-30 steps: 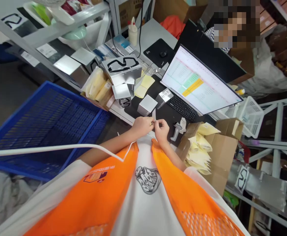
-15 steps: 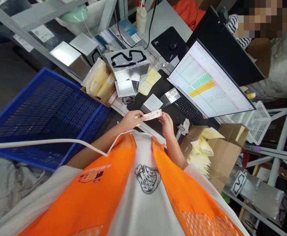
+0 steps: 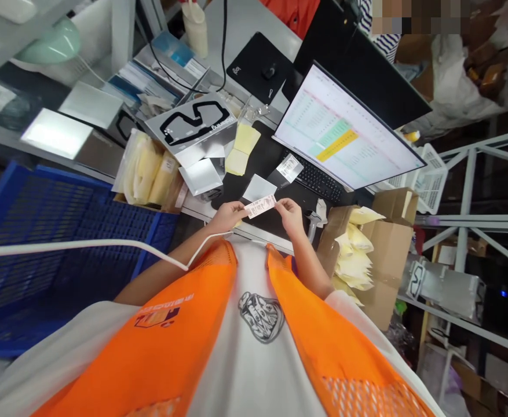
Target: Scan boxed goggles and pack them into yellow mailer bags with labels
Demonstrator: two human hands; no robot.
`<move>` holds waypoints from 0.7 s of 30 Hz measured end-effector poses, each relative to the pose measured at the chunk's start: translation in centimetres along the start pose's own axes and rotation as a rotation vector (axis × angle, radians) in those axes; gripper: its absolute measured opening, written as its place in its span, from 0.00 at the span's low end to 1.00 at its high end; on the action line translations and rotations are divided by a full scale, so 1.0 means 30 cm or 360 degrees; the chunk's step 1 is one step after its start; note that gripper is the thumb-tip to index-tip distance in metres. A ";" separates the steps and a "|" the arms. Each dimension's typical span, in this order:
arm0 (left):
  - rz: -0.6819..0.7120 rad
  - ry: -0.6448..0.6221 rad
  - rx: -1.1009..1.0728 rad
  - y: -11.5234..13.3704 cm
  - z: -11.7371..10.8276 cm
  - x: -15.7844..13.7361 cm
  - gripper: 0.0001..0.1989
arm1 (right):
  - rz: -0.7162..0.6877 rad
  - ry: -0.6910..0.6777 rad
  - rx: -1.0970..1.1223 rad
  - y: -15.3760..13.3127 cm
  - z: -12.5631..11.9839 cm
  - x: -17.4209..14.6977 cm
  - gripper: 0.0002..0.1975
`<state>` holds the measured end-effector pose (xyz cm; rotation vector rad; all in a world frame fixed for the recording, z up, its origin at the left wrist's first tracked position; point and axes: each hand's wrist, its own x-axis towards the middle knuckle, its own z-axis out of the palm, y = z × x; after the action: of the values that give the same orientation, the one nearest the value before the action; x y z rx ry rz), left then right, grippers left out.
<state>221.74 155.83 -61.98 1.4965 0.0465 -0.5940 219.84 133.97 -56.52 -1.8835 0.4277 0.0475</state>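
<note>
A small white label (image 3: pixel 260 206) — a narrow paper strip printed with dark lines of text and what looks like a barcode, too small to read — is stretched flat between both hands. The left hand (image 3: pixel 227 216) pinches its lower-left end, the right hand (image 3: pixel 290 212) its upper-right end, so the strip tilts gently upward toward the right. It is held in the air, printed face up, just above the near edge of the dark worktop (image 3: pixel 275 159) — touching nothing but the fingers.
</note>
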 end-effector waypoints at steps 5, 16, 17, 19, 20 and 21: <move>-0.0151 -0.0060 -0.0070 0.027 0.033 0.033 0.13 | -0.0012 -0.0078 -0.0042 -0.027 -0.022 0.063 0.09; 0.0007 0.0129 0.0314 -0.034 0.028 0.110 0.17 | 0.0036 -0.0318 -0.0858 -0.081 0.047 0.301 0.07; -0.0003 0.0155 0.0339 -0.034 0.027 0.115 0.17 | 0.0051 -0.0334 -0.0953 -0.083 0.062 0.320 0.07; -0.0007 0.0198 0.0376 -0.030 0.027 0.124 0.16 | 0.0068 -0.0347 -0.1088 -0.080 0.087 0.348 0.07; -0.0004 0.0217 0.0390 -0.026 0.028 0.129 0.16 | 0.0071 -0.0346 -0.1132 -0.077 0.097 0.357 0.07; -0.0003 0.0235 0.0403 -0.021 0.028 0.132 0.16 | 0.0073 -0.0342 -0.1165 -0.074 0.104 0.364 0.07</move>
<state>224.61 153.70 -64.01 1.7850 0.0894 -0.5035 231.27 134.54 -58.22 -2.5489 0.3254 0.4892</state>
